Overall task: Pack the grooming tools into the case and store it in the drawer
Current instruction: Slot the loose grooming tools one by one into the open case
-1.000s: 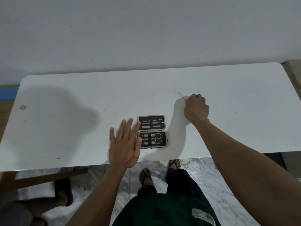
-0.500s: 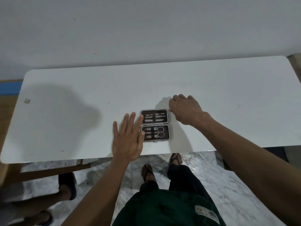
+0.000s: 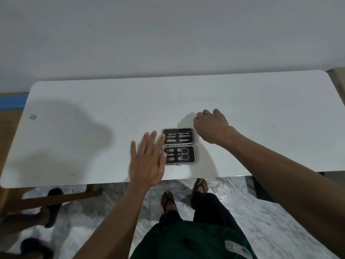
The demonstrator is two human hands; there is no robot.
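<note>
**Case open on table; right hand holding thin tool at upper half**

1. Table (image 3: 242, 113): white top with rounded corners, set against a pale wall. A small grey mark lies near its left edge. The marble floor (image 3: 280, 212) shows below the near edge.

2. Person: seen from above, standing at the near edge of the table in dark green clothing, feet in sandals. A second person's feet in dark slippers appear at lower left.

3. Left hand (image 3: 147, 163): laid flat with fingers straight and spread. The fingertips overlap the left edge of the case; the palm lies on the table just beside it.

4. Right hand (image 3: 211, 126): fingers curled, knuckles up, positioned just beside the upper right corner of the case. It pinches a thin metal tool (image 3: 186, 131).

5. Case (image 3: 178, 146): lies open and flat near the front edge of the table, between the two hands. Dark lining, silver rim, two halves one above the other.
   - Upper half: several slim metal implements held in straps.
   - Lower half: scissors (image 3: 182, 153) with ring handles to the right, plus further small tools.

6. Thin metal tool: extends leftward from the right hand across the top of the upper half. Whether it is seated in a strap cannot be told.
</note>
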